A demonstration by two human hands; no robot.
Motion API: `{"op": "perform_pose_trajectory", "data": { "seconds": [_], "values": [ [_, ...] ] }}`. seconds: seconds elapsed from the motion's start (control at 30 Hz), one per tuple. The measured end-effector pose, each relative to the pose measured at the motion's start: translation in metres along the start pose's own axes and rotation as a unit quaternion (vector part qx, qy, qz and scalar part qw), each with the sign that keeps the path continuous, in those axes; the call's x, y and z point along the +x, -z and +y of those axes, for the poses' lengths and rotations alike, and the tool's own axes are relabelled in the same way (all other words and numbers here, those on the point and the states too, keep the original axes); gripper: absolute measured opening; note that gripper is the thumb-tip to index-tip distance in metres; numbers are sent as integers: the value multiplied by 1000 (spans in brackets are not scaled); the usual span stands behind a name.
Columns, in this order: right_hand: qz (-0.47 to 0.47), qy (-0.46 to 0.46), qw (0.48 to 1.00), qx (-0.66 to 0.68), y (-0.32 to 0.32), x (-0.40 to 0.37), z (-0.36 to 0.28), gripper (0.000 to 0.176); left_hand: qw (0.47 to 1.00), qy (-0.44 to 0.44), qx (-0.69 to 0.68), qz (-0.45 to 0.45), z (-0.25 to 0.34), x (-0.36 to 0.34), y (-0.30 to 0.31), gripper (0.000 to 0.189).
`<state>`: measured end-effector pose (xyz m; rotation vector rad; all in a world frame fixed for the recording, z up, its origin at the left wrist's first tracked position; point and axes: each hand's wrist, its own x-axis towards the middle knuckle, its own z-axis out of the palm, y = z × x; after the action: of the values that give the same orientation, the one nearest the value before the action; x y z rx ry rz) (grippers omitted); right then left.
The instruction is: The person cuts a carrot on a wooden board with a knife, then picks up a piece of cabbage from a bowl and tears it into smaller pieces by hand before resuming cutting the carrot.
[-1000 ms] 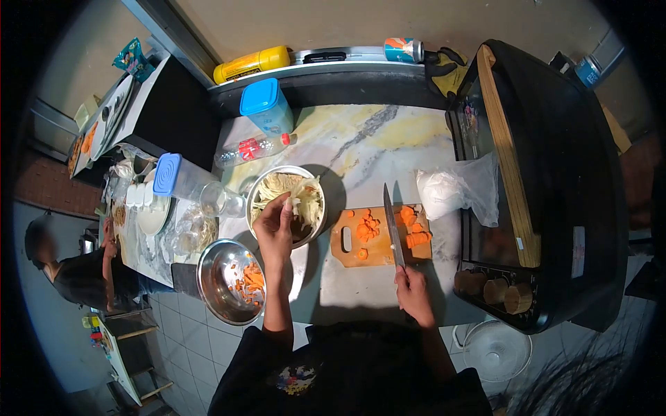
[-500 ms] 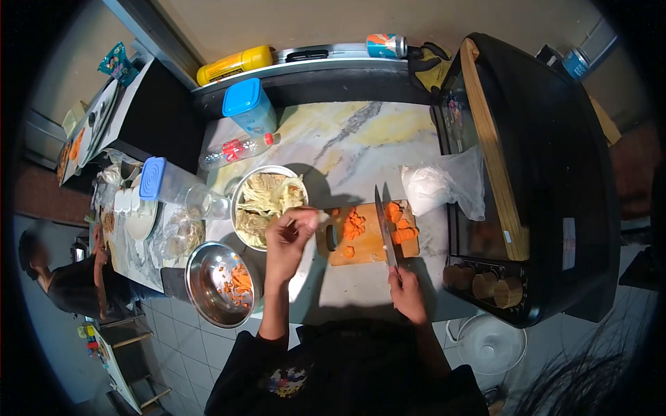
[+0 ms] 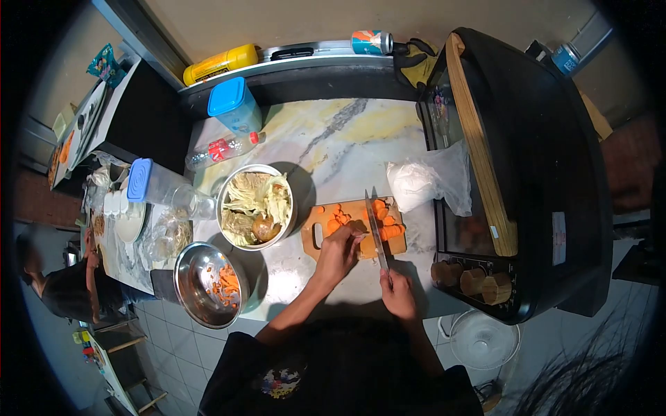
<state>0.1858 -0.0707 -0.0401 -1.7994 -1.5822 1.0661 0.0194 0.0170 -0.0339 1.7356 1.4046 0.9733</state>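
Note:
My right hand (image 3: 398, 294) grips the handle of a kitchen knife (image 3: 375, 232), whose blade stands over the wooden cutting board (image 3: 310, 244). My left hand (image 3: 338, 252) is over the board just left of the blade, fingers drawn together; what they hold, if anything, is hidden. Chopped carrot (image 3: 390, 226) lies right of the knife, with more carrot pieces (image 3: 337, 218) beyond my left fingers. Left of the board, a white bowl (image 3: 292, 220) holds cabbage leaves (image 3: 247, 194) and a round brown vegetable (image 3: 265, 229). Orange scraps lie in a steel bowl (image 3: 191, 305) nearer me.
A bag of white powder (image 3: 413, 186) lies behind the board, beside a black oven (image 3: 541, 180) on the right. A plastic bottle (image 3: 223, 149) and blue-lidded container (image 3: 236, 107) stand at the back left. Another person (image 3: 66, 284) is at the far left counter.
My left hand has moved right and down, from beside the white bowl to the board near the blade. The brown vegetable in the bowl is now uncovered. The knife remains in my right hand.

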Motion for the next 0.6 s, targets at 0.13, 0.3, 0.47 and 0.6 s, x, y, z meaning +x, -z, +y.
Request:
{"op": "perform_pose_trajectory", "data": {
  "seconds": [0.13, 0.3, 0.47, 0.6],
  "values": [
    [53, 71, 996, -22, -14, 3, 8, 23, 1000, 9, 7, -24, 4, -1, 1, 11],
    [47, 61, 997, -24, -15, 4, 4, 22, 995, -93, 21, -25, 2, -5, 4, 22],
    [-26, -1, 1000, -17, -9, 3, 1, 27, 999, -8, -13, -28, 8, -10, 8, 26],
    [-14, 8, 999, -34, -8, 3, 1, 27, 1000, -1, -6, -27, 8, -10, 16, 33]
  ]
}}
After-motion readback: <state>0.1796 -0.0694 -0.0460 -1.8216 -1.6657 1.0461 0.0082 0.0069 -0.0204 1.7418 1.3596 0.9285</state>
